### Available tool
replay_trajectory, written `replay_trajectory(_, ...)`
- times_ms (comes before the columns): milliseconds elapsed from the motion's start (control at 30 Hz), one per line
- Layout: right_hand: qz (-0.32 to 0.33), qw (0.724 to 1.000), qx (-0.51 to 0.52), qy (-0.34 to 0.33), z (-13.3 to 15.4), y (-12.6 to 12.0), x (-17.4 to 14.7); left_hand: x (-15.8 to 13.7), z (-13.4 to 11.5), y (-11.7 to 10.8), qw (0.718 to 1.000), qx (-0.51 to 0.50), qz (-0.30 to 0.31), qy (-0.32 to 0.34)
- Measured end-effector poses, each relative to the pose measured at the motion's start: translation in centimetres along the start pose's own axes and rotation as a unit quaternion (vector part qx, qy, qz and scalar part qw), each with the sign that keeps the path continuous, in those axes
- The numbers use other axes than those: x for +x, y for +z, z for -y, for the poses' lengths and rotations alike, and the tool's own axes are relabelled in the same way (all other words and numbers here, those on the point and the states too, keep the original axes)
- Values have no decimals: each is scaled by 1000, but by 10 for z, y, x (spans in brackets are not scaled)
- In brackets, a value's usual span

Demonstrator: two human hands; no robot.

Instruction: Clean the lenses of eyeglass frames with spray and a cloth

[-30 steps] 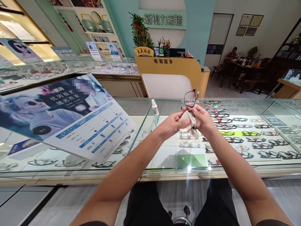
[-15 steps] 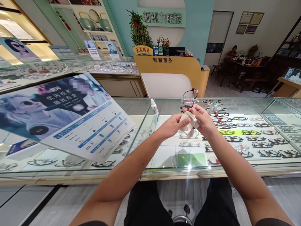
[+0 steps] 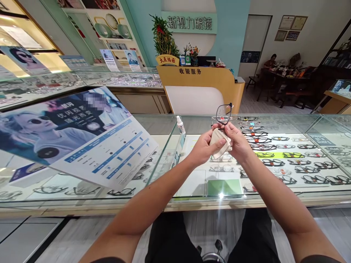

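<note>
The cloth [image 3: 217,136], bunched half a second ago and hanging in a loose tail before that, now lies in a broader, flatter fold. The left hand [image 3: 201,149] has its thumb farther right across it. The glasses [image 3: 224,114] sit slightly rightward (their raised lens looks wider now).

Has a turquoise wall [image 3: 233,36] at the back bearing a sign [image 3: 189,22] in Chinese characters; shows, to the right of it, a pale door [image 3: 252,40] and a grey wall [image 3: 319,42] hung with four frames [image 3: 286,22]; holds a yellow-and-white reception desk [image 3: 200,80] and, nearer, a glass-topped display counter [image 3: 287,204]; is floored in grey planks [image 3: 203,226]; glows warm yellow at far left, around a lit display [image 3: 22,34].
</note>
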State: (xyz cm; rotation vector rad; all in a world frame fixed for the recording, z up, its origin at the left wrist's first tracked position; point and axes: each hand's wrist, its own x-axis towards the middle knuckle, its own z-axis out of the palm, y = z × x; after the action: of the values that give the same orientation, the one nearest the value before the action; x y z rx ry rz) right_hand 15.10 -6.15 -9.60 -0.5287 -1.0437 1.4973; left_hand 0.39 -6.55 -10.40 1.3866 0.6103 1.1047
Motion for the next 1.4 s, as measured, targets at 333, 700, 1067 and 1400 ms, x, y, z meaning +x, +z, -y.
replay_trajectory(333,19,1000,9,12,-2,5,-4,1,1,1,991,61,-89,80)
replay_trajectory(700,16,999,27,10,0,1,-3,-1,-5,-3,997,43,-27,62)
replay_trajectory(1067,13,1000,-18,15,6,3,-5,10,8,-7,1000,-16,-8,-22)
replay_trajectory(1400,-4,994,-94,-58,22,-15,3,25,6,-32,976,-178,-56,-112)
